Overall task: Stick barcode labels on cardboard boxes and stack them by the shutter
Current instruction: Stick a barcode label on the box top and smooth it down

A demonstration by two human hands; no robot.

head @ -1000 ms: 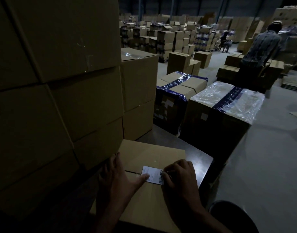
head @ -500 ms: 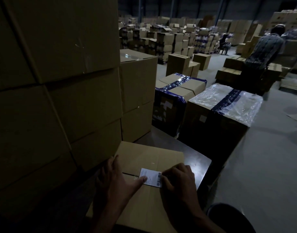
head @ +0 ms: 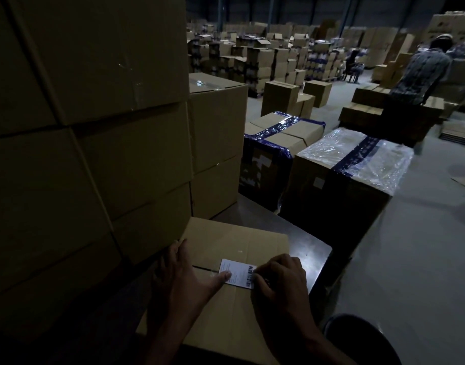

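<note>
At the bottom centre of the frame a cardboard box lies on a dark desk, with a white barcode label on its top. The left hand lies flat, thumb pressing the label's left edge. The right hand has curled fingers pressing its right edge. Stacked boxes fill the left.

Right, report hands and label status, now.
Left hand flat, thumb pressing white barcode label. Right hand curled, fingertips on label's barcode edge. Label across brown cardboard box seam. Nothing obstructing.
</note>
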